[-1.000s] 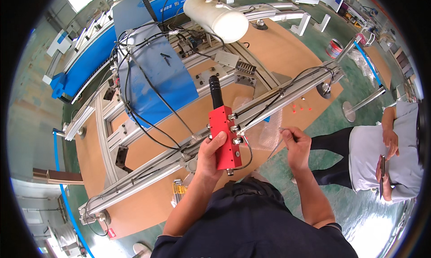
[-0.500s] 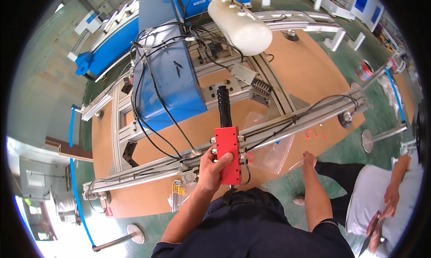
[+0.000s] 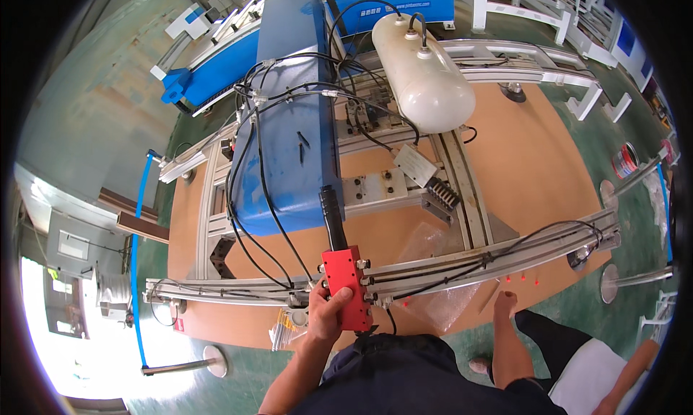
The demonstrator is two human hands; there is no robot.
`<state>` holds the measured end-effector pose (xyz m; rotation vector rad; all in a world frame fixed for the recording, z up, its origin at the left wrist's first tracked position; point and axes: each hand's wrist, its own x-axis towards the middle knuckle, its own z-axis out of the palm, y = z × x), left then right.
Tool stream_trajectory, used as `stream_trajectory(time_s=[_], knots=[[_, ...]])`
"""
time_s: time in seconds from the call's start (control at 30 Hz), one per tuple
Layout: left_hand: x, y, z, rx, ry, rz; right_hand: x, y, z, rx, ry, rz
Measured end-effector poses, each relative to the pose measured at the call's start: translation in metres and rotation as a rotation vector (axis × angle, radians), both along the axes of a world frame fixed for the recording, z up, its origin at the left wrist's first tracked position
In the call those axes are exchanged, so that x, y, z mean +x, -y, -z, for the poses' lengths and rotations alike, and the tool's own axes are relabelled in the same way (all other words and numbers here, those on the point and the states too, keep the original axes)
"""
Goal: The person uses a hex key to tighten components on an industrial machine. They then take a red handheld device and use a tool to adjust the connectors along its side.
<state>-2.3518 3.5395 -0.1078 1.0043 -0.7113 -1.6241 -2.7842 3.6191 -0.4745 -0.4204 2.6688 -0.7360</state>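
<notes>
My left hand (image 3: 326,315) is wrapped round a red rectangular block (image 3: 345,270), its thumb lying on the top face. Silver fittings stick out of the block's sides, and a black cylindrical part (image 3: 333,220) extends from its far end toward the blue machine cover. A black cable hangs at its near end. To the right, over the edge of the brown board, my right hand (image 3: 506,303) is closed round a thin pale rod (image 3: 491,295), mostly hidden by the fingers. Just left of that hand lies clear bubble wrap (image 3: 447,305).
An aluminium frame (image 3: 238,292) with black hoses crosses in front of me. Behind it are a blue cover (image 3: 285,176) and a white tank (image 3: 433,93). Small red pieces (image 3: 522,278) lie on the brown board (image 3: 534,162). A co-worker's arm (image 3: 632,375) is at lower right.
My view has shifted, so the machine sits lower and further right. The red block has tilted, its black part now leaning left. Both hands keep their holds.
</notes>
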Motion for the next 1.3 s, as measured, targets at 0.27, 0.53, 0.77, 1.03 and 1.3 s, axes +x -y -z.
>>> stream_trajectory(time_s=[0.27, 0.53, 0.77, 1.03, 1.3], knots=[[-0.013, 0.013, 0.011, 0.0, 0.027, 0.051, 0.164, 0.014, -0.274, -0.721, 0.598, -0.721], [-0.013, 0.011, 0.007, -0.021, 0.003, 0.103, 0.247, 0.079, -0.369, -0.771, 0.703, -1.058], [0.005, 0.0, -0.003, -0.077, -0.023, 0.082, 0.263, 0.063, -0.381, -0.692, 0.599, -1.18], [0.007, -0.006, -0.002, -0.113, -0.055, 0.086, 0.273, 0.045, -0.382, -0.694, 0.535, -1.176], [0.008, -0.015, -0.002, -0.165, -0.009, 0.005, 0.272, 0.034, -0.378, -0.558, 0.85, -1.127]])
